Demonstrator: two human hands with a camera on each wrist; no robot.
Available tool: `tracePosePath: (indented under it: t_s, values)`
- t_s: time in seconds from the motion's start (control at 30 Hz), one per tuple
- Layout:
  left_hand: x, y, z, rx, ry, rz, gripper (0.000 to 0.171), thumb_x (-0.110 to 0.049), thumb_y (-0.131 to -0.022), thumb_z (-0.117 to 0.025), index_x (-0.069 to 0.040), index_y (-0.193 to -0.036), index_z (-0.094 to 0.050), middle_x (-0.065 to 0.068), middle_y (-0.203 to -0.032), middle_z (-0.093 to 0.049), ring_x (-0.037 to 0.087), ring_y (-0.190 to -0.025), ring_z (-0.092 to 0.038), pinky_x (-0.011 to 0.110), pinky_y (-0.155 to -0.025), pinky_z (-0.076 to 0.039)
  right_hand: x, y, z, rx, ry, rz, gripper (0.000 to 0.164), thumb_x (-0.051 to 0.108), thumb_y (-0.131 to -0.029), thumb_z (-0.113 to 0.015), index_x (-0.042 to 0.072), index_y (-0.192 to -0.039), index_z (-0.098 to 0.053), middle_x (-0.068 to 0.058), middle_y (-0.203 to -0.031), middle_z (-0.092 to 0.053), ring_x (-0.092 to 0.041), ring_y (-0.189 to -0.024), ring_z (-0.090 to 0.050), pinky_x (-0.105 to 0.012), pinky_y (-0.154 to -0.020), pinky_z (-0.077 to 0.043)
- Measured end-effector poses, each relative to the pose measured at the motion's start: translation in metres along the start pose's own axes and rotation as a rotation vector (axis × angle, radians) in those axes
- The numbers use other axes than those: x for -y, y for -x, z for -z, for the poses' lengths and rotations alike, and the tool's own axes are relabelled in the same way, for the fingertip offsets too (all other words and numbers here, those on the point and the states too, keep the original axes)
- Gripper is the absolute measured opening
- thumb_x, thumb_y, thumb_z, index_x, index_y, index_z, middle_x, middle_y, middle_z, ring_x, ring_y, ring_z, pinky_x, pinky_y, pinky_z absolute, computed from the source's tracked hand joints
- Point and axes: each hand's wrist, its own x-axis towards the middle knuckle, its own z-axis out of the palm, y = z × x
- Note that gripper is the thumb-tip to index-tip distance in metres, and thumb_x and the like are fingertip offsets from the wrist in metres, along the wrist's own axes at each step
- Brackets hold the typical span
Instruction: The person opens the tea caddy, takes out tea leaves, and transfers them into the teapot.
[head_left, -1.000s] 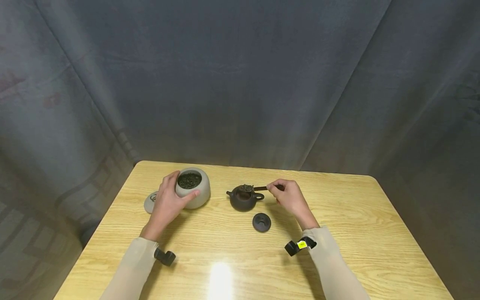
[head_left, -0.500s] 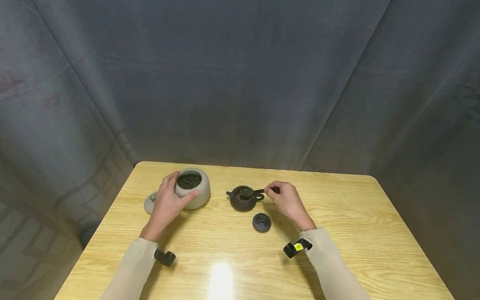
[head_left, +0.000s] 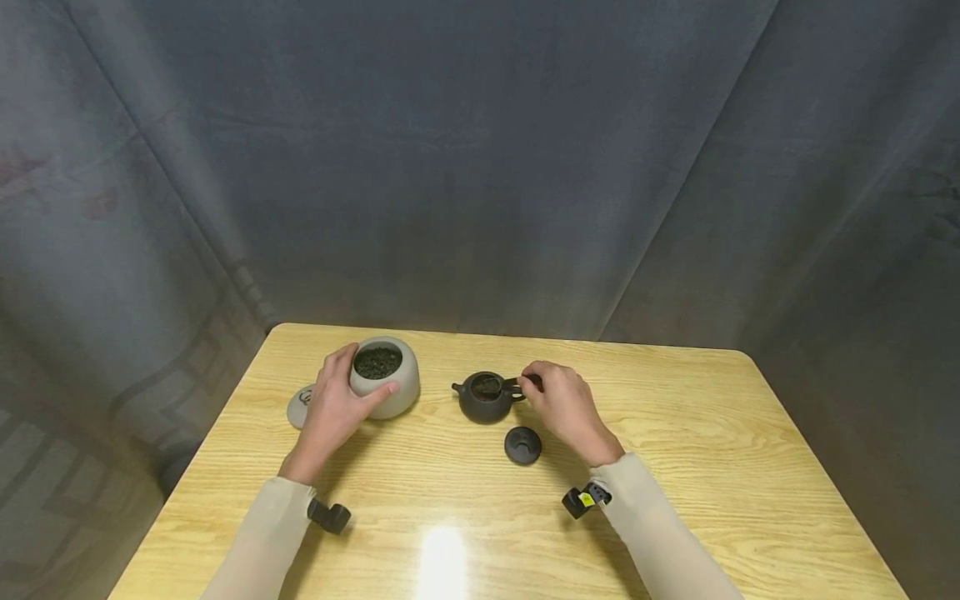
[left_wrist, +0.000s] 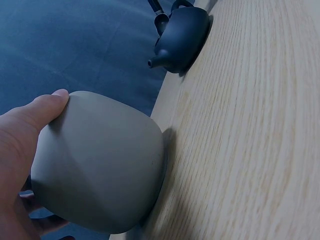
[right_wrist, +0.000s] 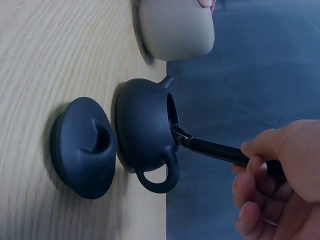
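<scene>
My left hand (head_left: 333,408) grips a round grey tea jar (head_left: 397,396), thumb on the near side and fingers round the far left. Dark tea leaves (head_left: 378,362) show inside its open mouth. To the right, a small dark teapot (head_left: 483,410) stands lidless, spout to the left and handle to the right. My right hand (head_left: 566,408) pinches the dark handle of a tea scoop (right_wrist: 217,151) between thumb and fingers. The scoop slants down over the teapot's rim, its head mostly hidden inside. In the left wrist view, the jar (left_wrist: 100,160) hides most of my left fingers.
The teapot's dark round lid (head_left: 522,447) lies on the wooden table (head_left: 675,433), just in front of the pot. A grey jar lid (head_left: 298,407) lies left of the jar, partly behind my left hand. A grey curtain (head_left: 480,167) hangs behind the table.
My right hand has moved slightly left, and the scoop has tipped down into the teapot. The leaves heaped on it earlier no longer show above the rim. The left hand keeps holding the jar.
</scene>
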Motion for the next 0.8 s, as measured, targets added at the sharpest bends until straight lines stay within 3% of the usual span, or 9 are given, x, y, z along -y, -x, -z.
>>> tracePosePath:
  t_s: [0.3,0.5,0.8]
  values:
    - [0.0012,-0.0017,-0.0001,0.009,-0.007,0.004,0.106,-0.057,-0.089,-0.082,-0.001,-0.166,-0.032,0.025,-0.167,-0.035,0.046,-0.155,-0.036,0.069,-0.123,-0.033,0.0053,0.0005,0.0100,-0.001,0.012,0.002,0.014,0.019,-0.104,-0.070,0.009,-0.106,-0.080,-0.005,-0.096,-0.080,-0.011,-0.070,-0.063,-0.030,-0.062,-0.050]
    - [0.0007,-0.0010,0.0004,0.009,-0.007,0.006,0.106,-0.056,-0.090,-0.081,-0.002,-0.166,-0.032,0.026,-0.167,-0.035,0.046,-0.154,-0.037,0.069,-0.123,-0.034,0.0065,0.0038,0.0094,-0.031,0.061,0.099,0.015,0.018,-0.103,-0.072,0.008,-0.111,-0.079,-0.006,-0.104,-0.079,-0.018,-0.083,-0.073,-0.040,-0.070,-0.059]
    - [-0.0019,-0.0003,0.0009,0.009,0.000,0.001,0.106,-0.055,-0.090,-0.082,-0.001,-0.166,-0.032,0.026,-0.167,-0.035,0.047,-0.155,-0.036,0.069,-0.124,-0.034,0.0073,0.0055,0.0039,-0.094,0.153,0.284,0.013,0.009,-0.098,-0.077,0.009,-0.111,-0.081,-0.001,-0.088,-0.064,-0.009,-0.069,-0.050,-0.023,-0.054,-0.043]
